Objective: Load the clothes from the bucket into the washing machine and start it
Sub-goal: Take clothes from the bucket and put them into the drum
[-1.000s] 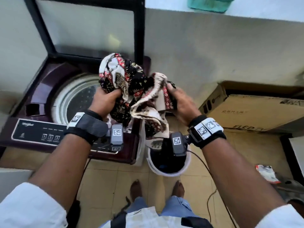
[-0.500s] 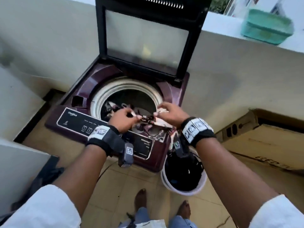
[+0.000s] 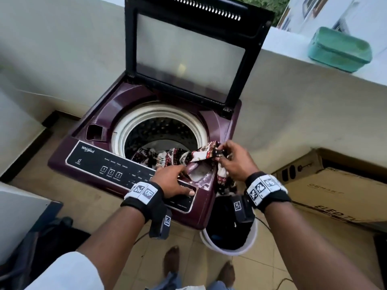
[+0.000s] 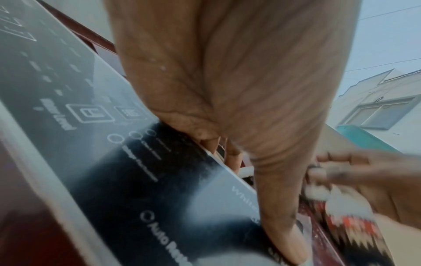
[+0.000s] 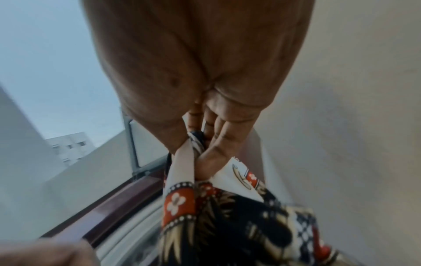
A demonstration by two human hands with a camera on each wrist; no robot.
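Note:
A maroon top-loading washing machine point(image 3: 100, 130) stands with its lid point(image 3: 188, 53) raised and its drum point(image 3: 159, 130) open. A patterned red, black and cream cloth point(image 3: 173, 158) lies over the drum's front right rim, one end inside and one end hanging down the corner. My right hand point(image 3: 224, 155) pinches the cloth point(image 5: 216, 216) at the rim, thumb against fingers point(image 5: 218, 142). My left hand point(image 3: 178, 181) rests on the control panel point(image 4: 91, 144) with the thumb point(image 4: 280, 216) flat and holds nothing. The white bucket point(image 3: 230, 253) sits below the corner with dark clothes inside.
A cardboard box point(image 3: 335, 189) lies on the floor to the right of the bucket. A green tub point(image 3: 339, 49) sits on the wall ledge behind. My bare feet point(image 3: 171, 258) stand on tiles before the machine. A grey cabinet point(image 3: 18, 216) is at the left.
Both hands carried the bundled cloth from above the bucket down to the drum. The left hand has since let go and settled on the control panel; the right still pinches the cloth.

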